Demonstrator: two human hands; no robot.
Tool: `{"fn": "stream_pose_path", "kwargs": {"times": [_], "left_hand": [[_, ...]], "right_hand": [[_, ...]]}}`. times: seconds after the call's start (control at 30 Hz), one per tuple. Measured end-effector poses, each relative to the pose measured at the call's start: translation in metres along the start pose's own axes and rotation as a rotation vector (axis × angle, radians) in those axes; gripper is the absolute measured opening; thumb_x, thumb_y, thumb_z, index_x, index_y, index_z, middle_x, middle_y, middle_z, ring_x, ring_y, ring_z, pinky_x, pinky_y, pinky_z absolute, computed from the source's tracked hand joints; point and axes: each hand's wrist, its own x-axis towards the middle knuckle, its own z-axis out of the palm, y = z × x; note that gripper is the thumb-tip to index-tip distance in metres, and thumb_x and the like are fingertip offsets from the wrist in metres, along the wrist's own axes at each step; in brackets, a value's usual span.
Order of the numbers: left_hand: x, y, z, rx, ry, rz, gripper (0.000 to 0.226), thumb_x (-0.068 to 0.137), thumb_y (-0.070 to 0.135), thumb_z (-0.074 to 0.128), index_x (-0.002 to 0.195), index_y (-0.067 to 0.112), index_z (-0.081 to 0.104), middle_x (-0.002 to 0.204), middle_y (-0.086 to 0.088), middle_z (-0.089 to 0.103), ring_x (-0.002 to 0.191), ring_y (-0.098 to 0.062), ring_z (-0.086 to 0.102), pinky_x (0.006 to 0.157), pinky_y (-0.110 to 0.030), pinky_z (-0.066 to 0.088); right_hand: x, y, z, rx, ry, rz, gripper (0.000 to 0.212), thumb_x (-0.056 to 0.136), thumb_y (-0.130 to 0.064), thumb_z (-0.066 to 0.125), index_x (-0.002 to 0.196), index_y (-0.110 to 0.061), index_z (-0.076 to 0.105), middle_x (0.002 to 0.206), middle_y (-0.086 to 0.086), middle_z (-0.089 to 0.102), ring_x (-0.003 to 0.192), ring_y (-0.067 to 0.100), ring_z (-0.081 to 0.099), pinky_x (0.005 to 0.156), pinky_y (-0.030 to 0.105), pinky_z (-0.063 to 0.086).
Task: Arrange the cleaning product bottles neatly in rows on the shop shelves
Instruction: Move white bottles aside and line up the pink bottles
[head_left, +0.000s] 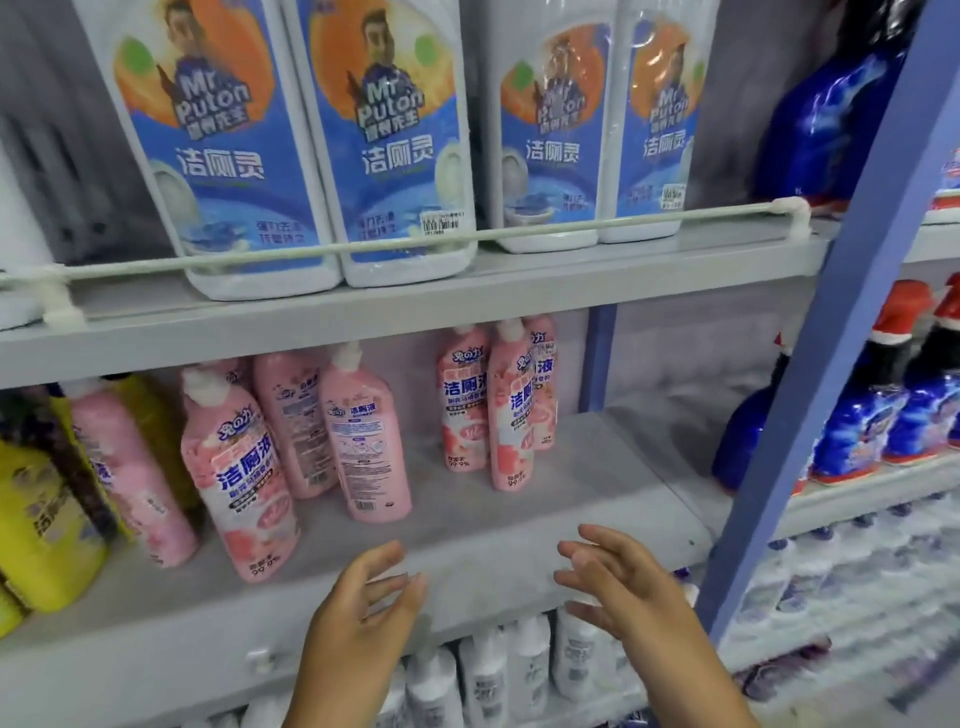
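Pink toilet-cleaner bottles stand on the grey middle shelf (519, 519). One pink bottle (244, 473) leans near the front left, another (371, 441) shows its back label, and a small group (506, 410) stands further back at centre. My left hand (363, 597) and my right hand (618, 577) hover empty in front of the shelf's front edge, fingers apart, palms facing each other. Neither touches a bottle.
Large white Mr Puton jugs (395, 140) sit on the upper shelf behind a white rail (467, 236). Yellow bottles (36, 525) crowd the left end. A blue upright (831, 338) divides off blue red-capped bottles (862, 415) at right. White bottles (488, 670) fill the shelf below.
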Motion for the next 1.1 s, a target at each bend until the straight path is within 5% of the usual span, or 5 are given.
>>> {"fn": "stream_pose_path", "kwargs": {"times": [0.43,0.67,0.8,1.0,1.1], "left_hand": [[0.143,0.034,0.096,-0.065,-0.103,0.185,0.032,0.083,0.014,0.082,0.099,0.034,0.063,0.091,0.028,0.074,0.086,0.009,0.069,0.082,-0.020,0.057],[0.173,0.014,0.150,0.147,-0.076,0.243,0.074,0.065,0.068,0.078,0.130,0.040,0.054,0.122,0.022,0.069,0.114,-0.006,0.066,0.095,-0.037,0.056],[0.177,0.001,0.156,0.061,-0.054,0.204,0.068,0.071,0.063,0.073,0.132,0.040,0.055,0.121,0.023,0.069,0.111,-0.002,0.067,0.096,-0.038,0.056],[0.187,-0.009,0.149,0.028,0.124,0.206,0.061,0.081,0.032,0.083,0.128,0.035,0.045,0.118,0.019,0.063,0.102,0.012,0.062,0.086,-0.022,0.053],[0.193,-0.009,0.141,0.023,0.135,0.196,0.054,0.086,0.021,0.082,0.130,0.022,0.052,0.120,0.007,0.067,0.094,0.020,0.061,0.080,-0.007,0.050]], "right_hand": [[0.113,-0.020,0.014,-0.144,0.120,-0.060,0.025,0.093,-0.021,0.066,0.117,-0.025,0.064,0.107,-0.004,0.075,0.095,0.015,0.074,0.088,0.041,0.061],[0.208,-0.023,0.014,-0.223,0.268,-0.155,0.014,0.095,-0.018,0.063,0.107,-0.025,0.063,0.115,0.006,0.070,0.098,0.024,0.069,0.085,0.038,0.059],[0.239,-0.025,0.019,-0.227,0.082,-0.259,0.043,0.096,-0.025,0.068,0.135,-0.025,0.050,0.132,-0.008,0.056,0.116,0.010,0.057,0.077,0.013,0.047],[0.281,-0.009,0.034,-0.203,-0.135,-0.246,0.047,0.086,-0.023,0.077,0.127,-0.027,0.053,0.115,-0.009,0.073,0.105,0.009,0.071,0.094,0.041,0.059],[0.290,-0.004,0.027,-0.218,-0.122,-0.296,0.051,0.088,-0.015,0.075,0.124,-0.030,0.042,0.111,-0.013,0.068,0.101,0.004,0.069,0.088,0.033,0.058]]}}
